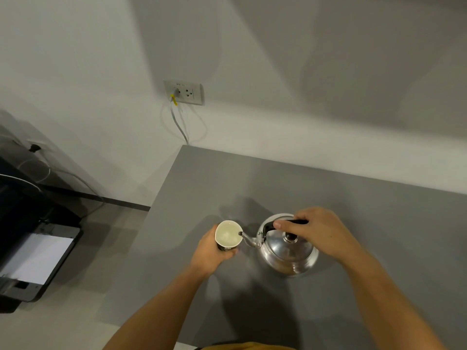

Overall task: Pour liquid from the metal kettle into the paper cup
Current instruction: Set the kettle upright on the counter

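Note:
A shiny metal kettle (288, 251) with a black handle and black lid knob is on the grey table (353, 210). My right hand (318, 231) grips its handle from above. The spout points left, and its tip reaches over the rim of a paper cup (228, 234). The cup has a pale inside and a dark outer wall, and my left hand (211, 251) is wrapped around it from below and the left. I cannot tell whether liquid is flowing. Whether the kettle's base touches the table is unclear.
The table's left edge runs close to the cup. Beyond it, on the floor at the left, stands a dark printer (38, 258) with white paper. A wall socket (184, 92) with a cable hangs above the table's far corner.

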The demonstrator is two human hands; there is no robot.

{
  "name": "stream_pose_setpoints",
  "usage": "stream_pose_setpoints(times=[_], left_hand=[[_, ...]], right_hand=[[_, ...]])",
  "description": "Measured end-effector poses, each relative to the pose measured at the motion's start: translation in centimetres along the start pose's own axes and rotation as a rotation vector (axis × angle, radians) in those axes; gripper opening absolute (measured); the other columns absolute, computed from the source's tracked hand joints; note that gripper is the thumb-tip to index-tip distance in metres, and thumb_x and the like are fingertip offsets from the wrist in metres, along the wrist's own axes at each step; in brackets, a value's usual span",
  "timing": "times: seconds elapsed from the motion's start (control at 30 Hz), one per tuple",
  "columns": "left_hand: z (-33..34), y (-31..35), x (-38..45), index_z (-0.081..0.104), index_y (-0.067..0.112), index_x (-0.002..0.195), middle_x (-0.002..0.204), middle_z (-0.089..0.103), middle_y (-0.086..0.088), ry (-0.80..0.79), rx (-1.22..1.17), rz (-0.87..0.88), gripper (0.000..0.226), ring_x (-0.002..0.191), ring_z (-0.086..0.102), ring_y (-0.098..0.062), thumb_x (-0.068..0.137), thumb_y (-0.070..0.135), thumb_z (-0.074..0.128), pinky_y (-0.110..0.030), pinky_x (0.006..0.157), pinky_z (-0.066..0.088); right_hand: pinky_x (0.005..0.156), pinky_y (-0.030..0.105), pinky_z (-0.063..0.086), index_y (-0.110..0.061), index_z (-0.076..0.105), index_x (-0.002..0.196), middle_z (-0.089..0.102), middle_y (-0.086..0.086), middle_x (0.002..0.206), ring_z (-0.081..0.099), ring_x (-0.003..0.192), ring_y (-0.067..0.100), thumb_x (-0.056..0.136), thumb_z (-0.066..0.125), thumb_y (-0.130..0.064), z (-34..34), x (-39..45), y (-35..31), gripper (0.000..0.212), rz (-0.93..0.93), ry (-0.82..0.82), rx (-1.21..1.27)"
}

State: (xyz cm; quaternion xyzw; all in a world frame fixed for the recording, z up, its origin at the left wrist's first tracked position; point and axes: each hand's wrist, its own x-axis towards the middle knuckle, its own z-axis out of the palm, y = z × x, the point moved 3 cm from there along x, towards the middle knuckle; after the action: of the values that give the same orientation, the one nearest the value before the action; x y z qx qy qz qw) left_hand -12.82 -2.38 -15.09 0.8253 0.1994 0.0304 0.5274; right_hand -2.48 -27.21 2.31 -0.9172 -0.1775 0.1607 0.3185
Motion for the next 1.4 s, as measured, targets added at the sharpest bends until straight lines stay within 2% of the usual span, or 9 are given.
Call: stream_pose_setpoints(times=[0.2,0.33,0.37,0.57,0.77,0.9,1.1,1.27,1.4], left_hand=[[0.4,-0.2,-0.3,0.063,0.035,0.115,0.105,0.073,0.017,-0.036,0.060,-0.004,0.058,0.096,0.065,0.008,0.066,0.028,0.094,-0.005,0.074,0.045],[-0.5,-0.8,-0.7,0.063,0.029,0.118,0.109,0.072,0.014,-0.049,0.065,-0.035,0.061,0.098,0.066,0.004,0.066,0.020,0.093,-0.017,0.081,0.049],[-0.7,-1.0,-1.0,0.062,0.030,0.116,0.108,0.072,0.014,-0.052,0.073,-0.041,0.060,0.097,0.065,0.007,0.066,0.018,0.093,-0.014,0.079,0.048],[-1.9,-1.2,-1.6,0.060,0.034,0.113,0.104,0.074,0.012,-0.122,0.063,-0.031,0.062,0.095,0.066,0.008,0.064,0.017,0.096,-0.005,0.073,0.047],[-3.3,-0.5,-1.9,0.056,0.042,0.118,0.112,0.068,0.022,-0.175,0.108,0.031,0.076,0.107,0.058,0.012,0.055,0.039,0.099,-0.001,0.081,0.041],[-4.0,0.5,-1.6,0.055,0.046,0.125,0.119,0.063,0.034,-0.215,0.130,0.095,0.079,0.114,0.057,0.010,0.058,0.057,0.093,-0.001,0.088,0.040],[-5.1,1.9,0.0,0.048,0.061,0.123,0.117,0.063,0.025,-0.124,0.173,0.058,0.052,0.113,0.055,0.015,0.077,0.085,0.054,-0.016,0.093,0.042],[-5.1,3.2,3.5,0.060,0.039,0.128,0.109,0.071,0.011,-0.052,0.178,0.001,0.041,0.102,0.067,-0.006,0.094,0.062,0.055,-0.031,0.096,0.051],[-4.4,4.7,6.6,0.064,0.032,0.125,0.099,0.070,0.014,-0.025,0.195,-0.018,0.035,0.097,0.067,-0.009,0.099,0.052,0.054,-0.026,0.089,0.047]], right_hand=[[0.048,0.024,0.032,-0.021,0.068,0.058,0.051,-0.009,0.042,0.043,0.039,0.003,0.064,0.064,-0.087,0.1,-1.3,1.0,0.066,0.005,0.026,0.022],[0.048,0.024,0.032,-0.014,0.070,0.061,0.047,-0.009,0.042,0.041,0.039,0.003,0.061,0.062,-0.090,0.4,-1.5,1.1,0.076,0.003,0.020,0.058],[0.048,0.025,0.032,-0.013,0.068,0.061,0.047,-0.009,0.042,0.040,0.040,0.003,0.060,0.062,-0.089,0.5,-1.6,1.3,0.077,0.010,0.023,0.057],[0.047,0.024,0.031,-0.030,0.062,0.050,0.045,-0.010,0.039,0.039,0.038,0.004,0.065,0.066,-0.084,0.4,-1.8,1.9,0.057,0.025,0.017,0.050],[0.046,0.023,0.031,-0.016,0.068,0.058,0.047,-0.009,0.041,0.038,0.038,0.004,0.062,0.064,-0.087,0.3,-1.7,2.6,0.071,0.051,0.020,0.027],[0.046,0.024,0.030,-0.017,0.055,0.049,0.042,-0.009,0.040,0.035,0.037,0.005,0.067,0.067,-0.083,-0.1,-1.6,3.4,0.070,0.068,0.031,0.025],[0.050,0.029,0.035,-0.002,0.058,0.060,0.041,-0.005,0.046,0.038,0.040,0.008,0.071,0.072,-0.077,-0.9,-0.3,4.3,0.077,0.106,0.036,0.054],[0.050,0.029,0.030,-0.019,0.039,0.052,0.033,-0.007,0.045,0.033,0.041,0.007,0.073,0.073,-0.074,-2.4,2.5,4.6,0.068,0.100,0.062,0.115],[0.053,0.032,0.040,-0.006,0.051,0.055,0.044,-0.004,0.042,0.043,0.039,0.010,0.083,0.055,-0.079,-3.8,6.6,5.2,0.078,0.127,0.166,0.091]])
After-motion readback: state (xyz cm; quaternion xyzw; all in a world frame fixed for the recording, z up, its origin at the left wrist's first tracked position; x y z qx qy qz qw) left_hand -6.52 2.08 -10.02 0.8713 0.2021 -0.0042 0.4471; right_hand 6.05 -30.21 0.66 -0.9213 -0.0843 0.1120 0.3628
